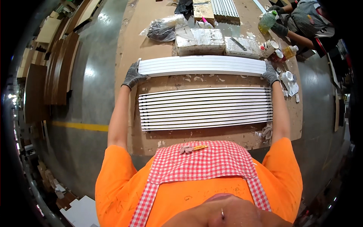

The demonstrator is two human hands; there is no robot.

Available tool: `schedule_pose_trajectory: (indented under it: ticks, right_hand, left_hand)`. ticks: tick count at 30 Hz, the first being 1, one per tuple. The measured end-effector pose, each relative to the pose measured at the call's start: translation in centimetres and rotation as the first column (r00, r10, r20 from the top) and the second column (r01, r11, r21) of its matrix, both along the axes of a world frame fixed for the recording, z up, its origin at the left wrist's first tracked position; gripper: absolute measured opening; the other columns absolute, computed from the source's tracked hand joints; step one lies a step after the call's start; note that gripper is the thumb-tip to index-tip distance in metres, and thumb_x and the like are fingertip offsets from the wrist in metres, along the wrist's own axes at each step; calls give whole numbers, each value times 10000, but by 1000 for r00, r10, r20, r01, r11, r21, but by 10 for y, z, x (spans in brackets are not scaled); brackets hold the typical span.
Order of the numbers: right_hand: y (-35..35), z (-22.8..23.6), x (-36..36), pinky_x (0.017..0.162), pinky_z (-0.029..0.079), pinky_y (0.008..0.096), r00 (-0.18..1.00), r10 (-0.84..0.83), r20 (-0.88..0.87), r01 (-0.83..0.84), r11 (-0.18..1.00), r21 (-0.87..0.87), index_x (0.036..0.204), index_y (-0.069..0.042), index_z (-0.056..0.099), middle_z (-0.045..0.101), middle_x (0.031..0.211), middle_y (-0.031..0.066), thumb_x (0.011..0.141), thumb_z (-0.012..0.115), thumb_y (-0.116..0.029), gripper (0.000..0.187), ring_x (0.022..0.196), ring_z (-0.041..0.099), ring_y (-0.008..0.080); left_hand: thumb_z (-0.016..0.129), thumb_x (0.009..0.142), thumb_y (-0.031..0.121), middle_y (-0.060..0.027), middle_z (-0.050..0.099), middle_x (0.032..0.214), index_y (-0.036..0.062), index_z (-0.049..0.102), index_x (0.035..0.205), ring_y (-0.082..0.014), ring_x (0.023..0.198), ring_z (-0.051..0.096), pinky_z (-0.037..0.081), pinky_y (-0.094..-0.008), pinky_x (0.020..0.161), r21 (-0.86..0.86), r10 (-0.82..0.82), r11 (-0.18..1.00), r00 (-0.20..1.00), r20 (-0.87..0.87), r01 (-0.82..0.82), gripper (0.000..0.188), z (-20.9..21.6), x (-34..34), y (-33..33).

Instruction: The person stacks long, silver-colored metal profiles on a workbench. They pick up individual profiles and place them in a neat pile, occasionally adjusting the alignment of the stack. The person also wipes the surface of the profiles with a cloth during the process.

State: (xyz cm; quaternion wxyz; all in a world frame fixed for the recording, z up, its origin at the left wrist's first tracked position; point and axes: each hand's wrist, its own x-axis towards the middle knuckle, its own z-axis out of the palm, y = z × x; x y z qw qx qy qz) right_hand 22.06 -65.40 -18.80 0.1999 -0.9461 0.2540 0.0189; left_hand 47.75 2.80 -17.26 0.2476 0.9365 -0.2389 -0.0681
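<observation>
My left hand (133, 76), in a grey glove, grips the left end of a bundle of long white slats (202, 66). At the opposite end my right hand (270, 73), gloved in the same grey, clasps the bundle too. The slats lie side by side, pressed together, across the work table (126, 113). Closer to my body is a row of several more white slats (206, 109), spaced slightly apart, with dark marks near both ends. My fingers are partly hidden behind the bundle's ends.
Behind the bundle stand white-smeared blocks (199, 41), one carrying a flat blade-like tool (239, 44). A plastic bag of dark pieces (162, 30) lies left of them. At right are bottles (290, 52) and crumpled scraps (290, 84). A co-worker's gloved hands hold a green-tinted bottle (267, 22).
</observation>
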Motion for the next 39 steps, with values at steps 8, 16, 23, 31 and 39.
schedule_pose_trajectory:
  ticks: [8,16,23,31,39]
  right_hand:
    - [12,-42,-1,1118,295,348,934,-165,317,206,973,-100,1468,-21,269,361,1458,221,667,534,9,844,1339,361,353]
    - [-11,-40,33,1035,388,373,956,-287,69,293,949,-114,1424,-49,376,500,1344,233,751,532,-135,696,1236,487,363]
    - [-43,-70,9,1023,382,325,877,-376,299,328,923,199,1418,-7,364,510,1342,193,813,461,-50,615,1210,505,297]
    - [-55,-96,14,859,434,254,768,-418,485,188,872,452,1330,-39,508,600,1148,77,851,496,-23,479,928,560,181]
    - [-52,-92,25,782,485,310,849,-387,359,242,890,386,1315,-92,530,630,1118,119,810,500,-167,511,878,614,232]
  left_hand:
    - [788,598,226,-254,544,1238,-39,149,1477,-338,1124,561,465,-366,950,-175,147,968,973,-177,-178,1119,-27,-3,-2]
    - [761,551,160,-255,495,1280,-41,89,1482,-354,1146,523,433,-352,977,-137,261,947,945,-197,-290,1166,-18,10,-27]
    - [775,596,60,-239,387,1423,-24,70,1494,-334,1279,430,368,-308,1055,-210,191,947,951,-245,-244,1144,-23,7,-38]
    - [725,809,153,-182,362,1470,-16,226,1475,-245,1316,400,344,-296,1069,-583,166,635,826,-538,-507,849,-16,-7,-25]
    - [682,880,227,-149,427,1425,-15,296,1457,-174,1239,454,389,-276,1013,-565,331,620,834,-442,-545,735,5,-32,-54]
